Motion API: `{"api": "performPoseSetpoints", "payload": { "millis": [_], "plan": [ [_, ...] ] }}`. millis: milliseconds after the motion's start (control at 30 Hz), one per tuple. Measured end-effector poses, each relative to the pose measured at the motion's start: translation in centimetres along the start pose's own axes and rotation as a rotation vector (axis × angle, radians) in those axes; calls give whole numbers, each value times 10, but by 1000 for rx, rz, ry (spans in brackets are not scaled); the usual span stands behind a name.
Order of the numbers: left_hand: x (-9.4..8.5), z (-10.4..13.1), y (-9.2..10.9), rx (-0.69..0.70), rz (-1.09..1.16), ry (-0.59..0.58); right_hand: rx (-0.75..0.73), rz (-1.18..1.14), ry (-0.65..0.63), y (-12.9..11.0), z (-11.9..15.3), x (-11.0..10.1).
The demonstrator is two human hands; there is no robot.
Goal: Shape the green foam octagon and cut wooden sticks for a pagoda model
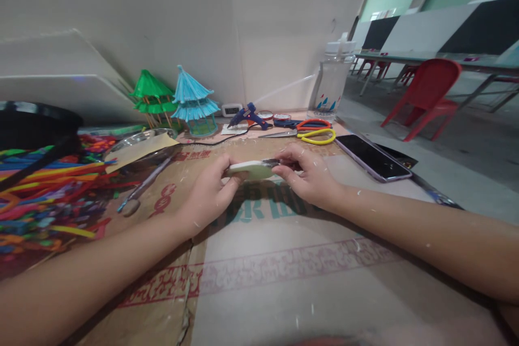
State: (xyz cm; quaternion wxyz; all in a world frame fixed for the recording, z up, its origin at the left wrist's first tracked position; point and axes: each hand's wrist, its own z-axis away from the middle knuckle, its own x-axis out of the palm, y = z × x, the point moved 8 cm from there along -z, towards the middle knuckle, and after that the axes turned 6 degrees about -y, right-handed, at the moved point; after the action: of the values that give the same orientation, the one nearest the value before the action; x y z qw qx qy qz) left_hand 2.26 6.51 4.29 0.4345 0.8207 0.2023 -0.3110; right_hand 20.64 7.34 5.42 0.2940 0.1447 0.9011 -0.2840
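Between my hands, above the middle of the table, is a thin, pale green-white flat piece [253,170] with a rounded lower edge. My left hand [217,189] grips its left end between thumb and fingers. At the other end, my right hand [302,175] pinches a small dark strip [271,162] against the piece's edge. Blur keeps me from telling what the strip is. Beyond my hands lie scissors [312,134] with red and yellow handles and a blue glue gun [248,116].
Colourful pipe cleaners [44,189] spread at the left. Green [152,92] and light-blue [194,100] paper pavilions stand by the wall. A water bottle [331,81] is at the back right, near a phone [373,157]. Cardboard [150,259] covers the tabletop. A red chair [430,92] stands beyond.
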Motion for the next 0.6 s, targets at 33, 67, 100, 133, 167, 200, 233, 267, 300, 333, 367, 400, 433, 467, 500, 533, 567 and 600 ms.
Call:
{"api": "performPoseSetpoints", "payload": {
  "millis": [33,67,100,133,167,200,233,267,300,333,367,400,433,467,500,533,567,600],
  "plan": [
    [0,0,0,-1,1,6,7,6,-2,0,0,0],
    [-1,0,0,-3,1,10,12,12,-6,1,0,0],
    [-1,0,0,-3,1,9,14,16,-11,1,0,1],
    [0,0,0,-2,1,3,10,18,-16,1,0,1],
    [1,0,0,1,0,-4,3,20,-20,0,-1,1],
    [1,0,0,5,0,-12,-7,23,-24,-1,-1,1],
    [2,1,-1,8,0,-19,-17,28,-25,-2,-1,2],
    [2,1,-1,11,3,-25,-27,35,-24,-3,0,2],
    [3,1,-1,12,6,-28,-35,43,-21,-4,0,1],
    [3,2,-1,10,10,-31,-40,51,-20,-4,0,1],
    [3,2,-1,8,11,-35,-45,56,-20,-5,0,1],
    [3,2,-1,6,10,-37,-47,60,-21,-5,0,1],
    [3,2,-1,6,6,-37,-47,63,-23,-5,0,2],
    [3,2,-1,5,0,-35,-45,65,-25,-4,0,2],
    [3,2,0,4,-5,-35,-43,67,-28,-4,0,2],
    [4,2,0,4,-7,-35,-40,67,-30,-4,0,2],
    [4,2,0,3,-5,-36,-35,64,-34,-3,0,3],
    [4,2,0,1,0,-37,-28,60,-36,-2,0,3]
  ]
}}
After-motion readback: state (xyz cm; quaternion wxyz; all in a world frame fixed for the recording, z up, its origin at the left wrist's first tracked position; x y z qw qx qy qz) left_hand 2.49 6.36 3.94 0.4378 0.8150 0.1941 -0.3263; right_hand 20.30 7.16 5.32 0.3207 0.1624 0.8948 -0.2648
